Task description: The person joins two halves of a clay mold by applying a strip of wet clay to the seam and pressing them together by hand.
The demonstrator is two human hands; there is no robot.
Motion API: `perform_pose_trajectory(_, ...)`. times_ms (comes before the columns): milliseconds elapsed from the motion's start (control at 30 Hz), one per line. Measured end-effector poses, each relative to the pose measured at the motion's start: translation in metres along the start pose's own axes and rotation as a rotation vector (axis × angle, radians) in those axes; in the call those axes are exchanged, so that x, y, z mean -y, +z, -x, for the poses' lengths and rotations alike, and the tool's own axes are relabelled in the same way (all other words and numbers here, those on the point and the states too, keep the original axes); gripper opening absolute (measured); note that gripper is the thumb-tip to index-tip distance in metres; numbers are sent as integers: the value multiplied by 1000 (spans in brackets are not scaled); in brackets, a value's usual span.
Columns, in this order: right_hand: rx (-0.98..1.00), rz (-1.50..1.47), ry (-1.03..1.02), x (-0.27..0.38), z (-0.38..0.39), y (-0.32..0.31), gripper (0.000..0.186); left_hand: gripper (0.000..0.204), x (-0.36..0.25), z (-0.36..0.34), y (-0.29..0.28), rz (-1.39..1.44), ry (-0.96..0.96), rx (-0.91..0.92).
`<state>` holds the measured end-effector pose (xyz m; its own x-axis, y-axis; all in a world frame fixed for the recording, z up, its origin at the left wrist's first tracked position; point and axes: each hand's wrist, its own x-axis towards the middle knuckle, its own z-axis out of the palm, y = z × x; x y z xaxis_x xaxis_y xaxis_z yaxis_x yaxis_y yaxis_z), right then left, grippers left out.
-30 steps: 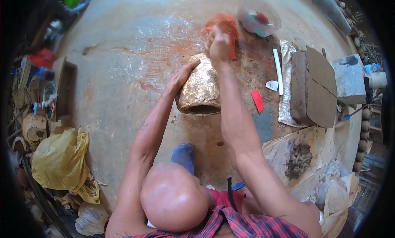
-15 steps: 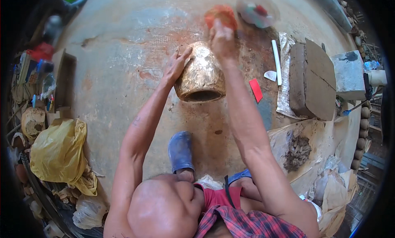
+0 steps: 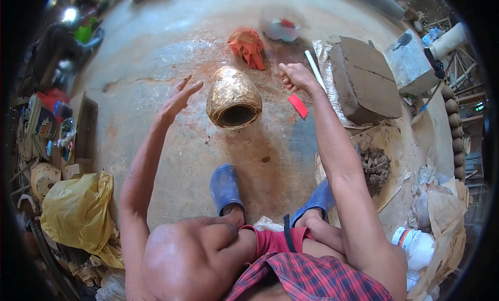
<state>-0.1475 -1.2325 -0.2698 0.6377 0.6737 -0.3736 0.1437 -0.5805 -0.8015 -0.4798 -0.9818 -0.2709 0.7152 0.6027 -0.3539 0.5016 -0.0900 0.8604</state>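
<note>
A hollow, tapered mould-like form with a worn golden-brown surface lies on the floor, its dark round opening facing me. To its left, my left hand hovers open and apart from it, fingers spread. On the other side my right hand is held with its fingers curled in, and nothing shows in them. A crumpled orange cloth rests just beyond the form. Below my right hand lies a flat red strip. A white rod is partly covered by that hand's wrist.
A big clay block stands on a pale sheet at right, beside a whitish block. Clay scraps lie nearer me. Beyond the cloth is a clear bowl. A yellow plastic bag and a wooden box are at left.
My right hand has let go of the orange cloth, which now lies on the floor, and moved right and nearer. My left hand has come off the form. The view has shifted.
</note>
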Motion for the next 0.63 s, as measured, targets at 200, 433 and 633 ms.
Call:
perform_pose_trajectory(200, -60, -88, -43, 14, 79, -27, 50, 96, -66, 48, -9, -60, 150, -22)
perform_pose_trajectory(433, -118, -272, -166, 7, 118, -34, 49, 89, -143, 131, -39, -434, 236, -20)
perform_pose_trajectory(633, -38, -349, -136, -13, 107, -11, 56, 95, -169, 168, -53, -927, 258, -113)
